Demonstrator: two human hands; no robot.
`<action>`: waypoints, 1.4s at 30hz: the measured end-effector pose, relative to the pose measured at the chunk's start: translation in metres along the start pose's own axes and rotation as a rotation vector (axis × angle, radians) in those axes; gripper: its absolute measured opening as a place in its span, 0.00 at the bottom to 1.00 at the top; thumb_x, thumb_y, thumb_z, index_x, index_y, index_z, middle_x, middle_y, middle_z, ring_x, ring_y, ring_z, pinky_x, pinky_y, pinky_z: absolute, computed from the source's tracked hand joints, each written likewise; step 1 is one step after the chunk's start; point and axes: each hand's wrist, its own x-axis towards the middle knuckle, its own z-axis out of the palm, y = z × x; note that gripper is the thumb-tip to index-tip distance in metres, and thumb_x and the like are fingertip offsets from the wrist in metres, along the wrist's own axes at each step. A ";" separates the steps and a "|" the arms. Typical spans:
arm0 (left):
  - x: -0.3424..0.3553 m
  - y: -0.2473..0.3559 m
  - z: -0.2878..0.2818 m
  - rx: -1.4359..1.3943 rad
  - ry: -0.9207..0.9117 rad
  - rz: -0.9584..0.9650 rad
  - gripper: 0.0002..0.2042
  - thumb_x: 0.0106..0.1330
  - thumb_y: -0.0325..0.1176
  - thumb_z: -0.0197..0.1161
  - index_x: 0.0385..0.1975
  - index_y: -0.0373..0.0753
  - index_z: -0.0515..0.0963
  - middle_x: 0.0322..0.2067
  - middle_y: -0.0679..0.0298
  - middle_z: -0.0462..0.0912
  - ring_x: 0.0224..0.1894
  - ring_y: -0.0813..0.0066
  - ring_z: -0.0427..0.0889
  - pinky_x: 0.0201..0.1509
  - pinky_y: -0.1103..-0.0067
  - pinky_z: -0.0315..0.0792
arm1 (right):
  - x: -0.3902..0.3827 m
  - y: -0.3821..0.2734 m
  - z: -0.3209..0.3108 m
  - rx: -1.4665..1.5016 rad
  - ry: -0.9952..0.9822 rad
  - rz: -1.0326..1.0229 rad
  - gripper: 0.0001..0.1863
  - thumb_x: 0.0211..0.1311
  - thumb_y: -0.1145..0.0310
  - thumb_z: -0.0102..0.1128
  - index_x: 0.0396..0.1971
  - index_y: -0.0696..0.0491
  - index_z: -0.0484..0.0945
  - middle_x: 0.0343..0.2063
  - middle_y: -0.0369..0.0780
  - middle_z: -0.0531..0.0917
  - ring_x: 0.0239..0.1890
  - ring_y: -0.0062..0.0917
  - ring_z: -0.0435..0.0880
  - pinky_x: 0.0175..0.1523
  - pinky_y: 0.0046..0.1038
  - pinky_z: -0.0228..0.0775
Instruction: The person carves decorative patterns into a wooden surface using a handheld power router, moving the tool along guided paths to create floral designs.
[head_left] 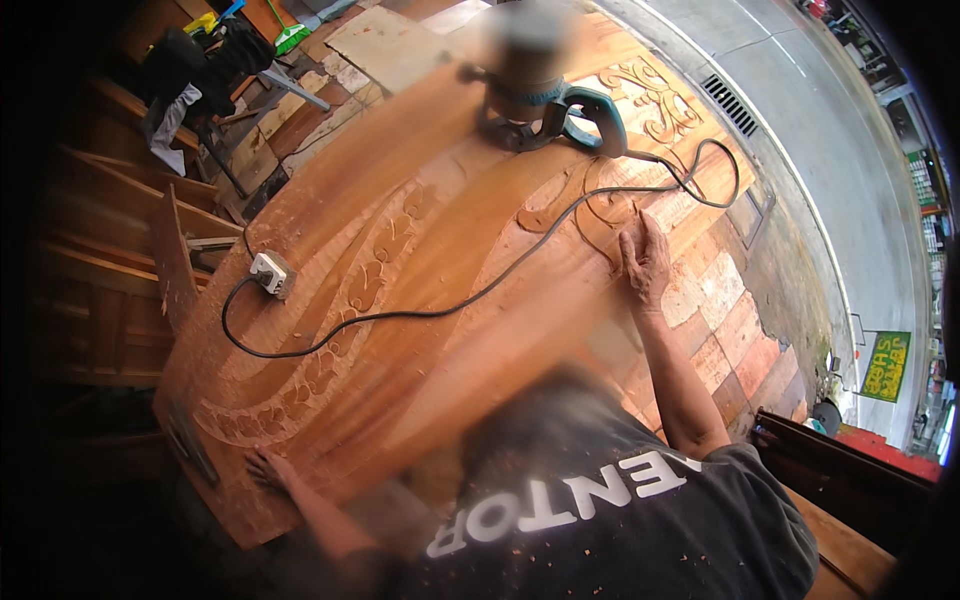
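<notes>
A large carved wooden panel [430,260] lies diagonally below me, with leaf and scroll reliefs and scattered shavings. My left hand [270,468] rests open on its lower-left end, near some dark elongated tools [188,445]. My right hand [645,262] touches the panel's right edge beside a carved curve, fingers loosely bent and holding nothing. A teal-handled router [590,120] stands on the upper part, its top blurred. Its black cord [430,313] loops across the panel to a white socket block [268,273] on the left.
Stacked wooden pieces [110,320] and a black draped stand [185,70] are at left, near a green broom [292,36]. Pavement tiles [720,330] border the panel at right, then a drain grate [730,105], a roadway [830,150] and a sign [884,365].
</notes>
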 end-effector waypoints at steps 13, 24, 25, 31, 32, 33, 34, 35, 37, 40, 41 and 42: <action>0.026 0.008 0.017 -0.040 0.083 -0.039 0.38 0.77 0.65 0.37 0.77 0.45 0.58 0.78 0.52 0.53 0.80 0.48 0.48 0.81 0.55 0.43 | 0.016 0.003 0.021 -0.502 -0.137 0.241 0.41 0.75 0.37 0.42 0.76 0.51 0.59 0.77 0.48 0.56 0.80 0.44 0.50 0.81 0.46 0.37; 0.036 -0.012 0.030 0.023 0.056 0.012 0.39 0.76 0.67 0.36 0.78 0.46 0.56 0.79 0.53 0.51 0.81 0.52 0.46 0.82 0.57 0.38 | 0.015 -0.011 0.021 -0.641 -0.142 0.225 0.40 0.76 0.38 0.38 0.76 0.53 0.59 0.77 0.50 0.57 0.80 0.44 0.51 0.81 0.48 0.38; 0.037 -0.012 0.030 0.021 0.061 0.013 0.39 0.75 0.67 0.36 0.78 0.46 0.56 0.79 0.53 0.51 0.81 0.52 0.47 0.82 0.57 0.38 | 0.016 -0.012 0.021 -0.636 -0.146 0.229 0.41 0.76 0.38 0.39 0.76 0.53 0.59 0.77 0.50 0.57 0.80 0.44 0.51 0.81 0.47 0.38; 0.038 -0.017 0.027 0.054 0.074 0.039 0.38 0.76 0.65 0.36 0.77 0.44 0.57 0.78 0.51 0.53 0.80 0.52 0.51 0.81 0.56 0.43 | 0.012 -0.016 0.022 -0.586 -0.119 0.208 0.42 0.75 0.36 0.41 0.75 0.53 0.60 0.76 0.50 0.59 0.79 0.44 0.53 0.80 0.48 0.39; 0.034 -0.014 0.027 0.013 0.069 0.011 0.39 0.76 0.66 0.36 0.78 0.44 0.57 0.78 0.51 0.52 0.80 0.50 0.50 0.81 0.55 0.44 | 0.011 -0.014 0.021 -0.583 -0.111 0.196 0.42 0.74 0.36 0.42 0.75 0.52 0.61 0.76 0.50 0.59 0.79 0.45 0.53 0.80 0.48 0.40; 0.033 -0.008 0.025 -0.031 0.069 -0.016 0.40 0.75 0.67 0.36 0.78 0.44 0.57 0.78 0.50 0.52 0.80 0.49 0.50 0.81 0.54 0.44 | 0.012 -0.013 0.021 -0.583 -0.096 0.181 0.42 0.74 0.36 0.42 0.74 0.53 0.62 0.76 0.51 0.60 0.79 0.45 0.54 0.80 0.48 0.40; 0.031 -0.003 0.022 -0.012 0.050 -0.015 0.40 0.75 0.67 0.36 0.78 0.44 0.56 0.78 0.50 0.51 0.80 0.48 0.50 0.80 0.54 0.44 | 0.012 -0.010 0.020 -0.584 -0.081 0.166 0.42 0.74 0.36 0.43 0.74 0.53 0.62 0.75 0.51 0.61 0.78 0.46 0.55 0.79 0.49 0.41; 0.030 -0.001 0.020 0.007 0.033 -0.013 0.41 0.75 0.68 0.36 0.78 0.44 0.56 0.78 0.49 0.51 0.80 0.48 0.49 0.80 0.54 0.45 | 0.012 -0.007 0.019 -0.582 -0.066 0.152 0.42 0.74 0.36 0.43 0.73 0.54 0.63 0.74 0.52 0.62 0.78 0.47 0.56 0.79 0.49 0.41; 0.029 0.000 0.020 0.015 0.015 -0.001 0.41 0.75 0.68 0.36 0.78 0.44 0.56 0.79 0.49 0.50 0.80 0.47 0.49 0.80 0.54 0.45 | 0.012 -0.004 0.020 -0.573 -0.049 0.135 0.42 0.73 0.35 0.44 0.73 0.54 0.64 0.74 0.52 0.63 0.77 0.47 0.57 0.79 0.49 0.42; 0.040 -0.008 0.020 0.007 0.033 0.015 0.41 0.75 0.68 0.35 0.78 0.44 0.55 0.79 0.49 0.50 0.80 0.47 0.48 0.80 0.53 0.43 | 0.009 -0.007 0.022 -0.543 -0.053 0.131 0.44 0.71 0.33 0.45 0.72 0.53 0.65 0.74 0.53 0.63 0.78 0.46 0.56 0.79 0.48 0.42; 0.048 -0.011 0.020 0.017 0.056 0.009 0.41 0.75 0.68 0.35 0.78 0.44 0.55 0.79 0.49 0.50 0.80 0.47 0.48 0.81 0.53 0.42 | 0.009 -0.010 0.023 -0.539 -0.058 0.136 0.44 0.71 0.32 0.45 0.72 0.53 0.65 0.74 0.52 0.63 0.78 0.46 0.56 0.79 0.48 0.42; 0.056 -0.017 0.017 0.027 0.079 0.003 0.41 0.75 0.68 0.35 0.78 0.44 0.55 0.79 0.49 0.50 0.80 0.47 0.48 0.81 0.53 0.41 | 0.008 -0.013 0.024 -0.534 -0.063 0.140 0.44 0.70 0.32 0.45 0.72 0.53 0.65 0.74 0.52 0.63 0.78 0.46 0.56 0.79 0.48 0.42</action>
